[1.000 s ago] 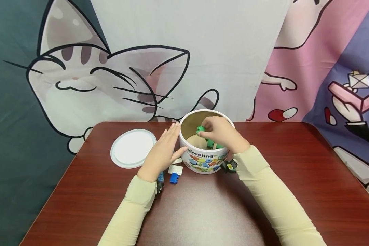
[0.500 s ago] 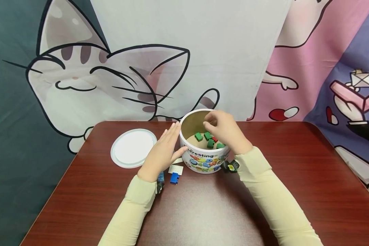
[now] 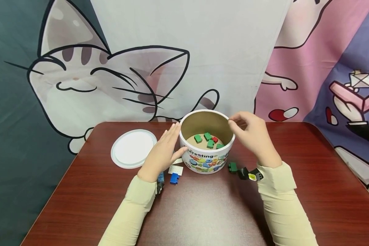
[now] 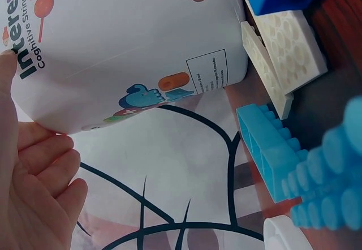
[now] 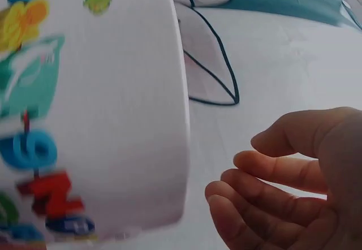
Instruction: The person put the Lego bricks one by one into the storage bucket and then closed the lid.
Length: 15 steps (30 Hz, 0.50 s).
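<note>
A white round bucket with a printed label stands at the table's back. Inside, several green bricks and a red brick lie on its floor. My left hand rests against the bucket's left side, fingers straight. Off the right rim hovers my right hand; its fingers are loosely bent with nothing between them, and the right wrist view shows them apart from the bucket wall. A green brick sits on the table by the bucket's right base.
Left of the bucket lies a white lid. Near my left wrist are a blue brick, white studded plates and light blue bricks. A printed cloth hangs behind the table.
A green brick has left my right hand and lies in the bucket. That hand has then moved out to the right, past the rim. My left hand has stayed put.
</note>
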### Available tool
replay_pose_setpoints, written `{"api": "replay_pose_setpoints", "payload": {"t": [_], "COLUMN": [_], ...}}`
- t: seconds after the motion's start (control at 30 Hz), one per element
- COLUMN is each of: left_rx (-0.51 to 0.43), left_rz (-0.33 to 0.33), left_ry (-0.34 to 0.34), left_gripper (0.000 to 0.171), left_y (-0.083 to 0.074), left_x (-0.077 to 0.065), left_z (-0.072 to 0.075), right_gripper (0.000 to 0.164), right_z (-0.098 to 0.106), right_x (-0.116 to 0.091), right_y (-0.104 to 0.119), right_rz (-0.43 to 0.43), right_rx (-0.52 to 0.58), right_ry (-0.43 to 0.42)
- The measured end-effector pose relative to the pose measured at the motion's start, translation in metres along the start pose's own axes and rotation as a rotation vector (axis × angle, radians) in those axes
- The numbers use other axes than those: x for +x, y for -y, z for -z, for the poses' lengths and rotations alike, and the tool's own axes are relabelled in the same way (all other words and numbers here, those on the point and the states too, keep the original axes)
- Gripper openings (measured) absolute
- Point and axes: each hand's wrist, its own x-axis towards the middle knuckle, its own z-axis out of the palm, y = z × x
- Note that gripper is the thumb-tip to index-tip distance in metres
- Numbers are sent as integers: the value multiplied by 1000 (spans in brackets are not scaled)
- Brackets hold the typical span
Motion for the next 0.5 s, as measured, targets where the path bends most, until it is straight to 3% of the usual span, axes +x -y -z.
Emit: {"api": "replay_pose_setpoints", "payload": {"t": [0.17, 0.5], "left_rx": [-4, -5], "left_rz": [1, -5], "left_ry": [3, -8], "left_gripper": [79, 79], "left_y": [0, 0], "left_x": [-1, 0], "left_z": [-1, 0], "right_gripper": [13, 14], "right_z": [13, 17], "right_x": [-7, -11], "right_y": [-13, -38], "right_rz": [-69, -130], "right_rx": [-46, -127], "right_ry": [70, 366]}}
